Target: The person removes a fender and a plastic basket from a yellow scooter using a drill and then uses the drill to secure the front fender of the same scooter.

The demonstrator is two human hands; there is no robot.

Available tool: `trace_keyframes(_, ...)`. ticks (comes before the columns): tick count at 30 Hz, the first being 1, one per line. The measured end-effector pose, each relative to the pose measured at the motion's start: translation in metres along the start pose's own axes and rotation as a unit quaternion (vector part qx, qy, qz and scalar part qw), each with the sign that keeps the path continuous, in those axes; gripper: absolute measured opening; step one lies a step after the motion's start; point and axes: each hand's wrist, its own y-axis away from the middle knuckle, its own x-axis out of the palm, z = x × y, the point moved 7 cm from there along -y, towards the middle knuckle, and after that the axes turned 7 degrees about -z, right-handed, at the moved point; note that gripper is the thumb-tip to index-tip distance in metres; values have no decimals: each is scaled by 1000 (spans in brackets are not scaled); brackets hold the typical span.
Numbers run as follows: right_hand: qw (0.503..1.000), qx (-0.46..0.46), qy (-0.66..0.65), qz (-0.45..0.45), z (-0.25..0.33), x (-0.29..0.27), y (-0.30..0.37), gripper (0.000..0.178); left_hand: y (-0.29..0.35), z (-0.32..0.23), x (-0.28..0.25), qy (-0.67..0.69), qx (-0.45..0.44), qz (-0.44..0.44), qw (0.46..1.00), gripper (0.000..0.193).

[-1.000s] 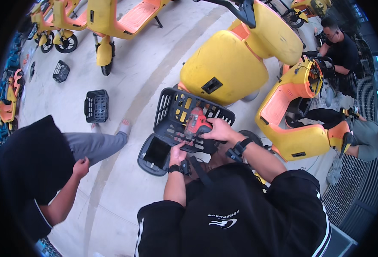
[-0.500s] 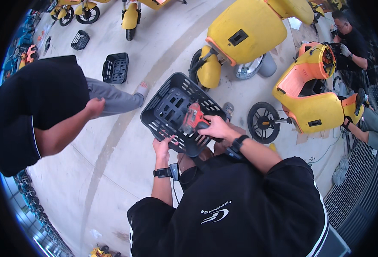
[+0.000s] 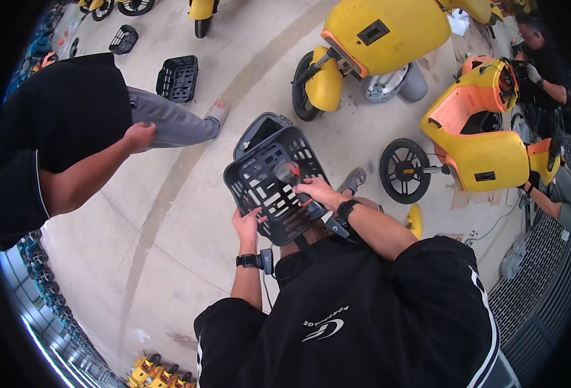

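Observation:
A black slotted plastic basket [image 3: 235, 186] is in front of me, its open side facing up toward me. My left hand [image 3: 248, 224] grips its near-left rim, with the thumb laid over the edge. My right hand [image 3: 319, 192] is closed round the handle of a red and black cordless drill [image 3: 289, 172], held over the basket's inside. The drill's tip is blurred, so I cannot tell whether it touches the basket. Beyond the far rim, part of another black plastic piece [image 3: 257, 132] shows; the basket hides the rest.
At my left stands a person in grey trousers [image 3: 166, 126]. Two more black baskets, one nearer [image 3: 177, 79] and one farther [image 3: 124, 40], lie on the floor. A yellow scooter [image 3: 382, 39] stands ahead; another [image 3: 499, 158] lies at the right, with two people beside it.
The basket has tilted and shifted slightly nearer, uncovering the black piece beyond its far rim. The drill has turned in my right hand. My left hand keeps its grip.

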Motion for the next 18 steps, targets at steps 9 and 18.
trace_keyframes(9,982,82,-139,97,-27,-44,46,35,-19,-19,-17,106,36,-42,993,32)
trace_keyframes(18,977,-13,-214,-17,-10,-101,66,41,-47,-21,20,17,-28,-38,999,50)
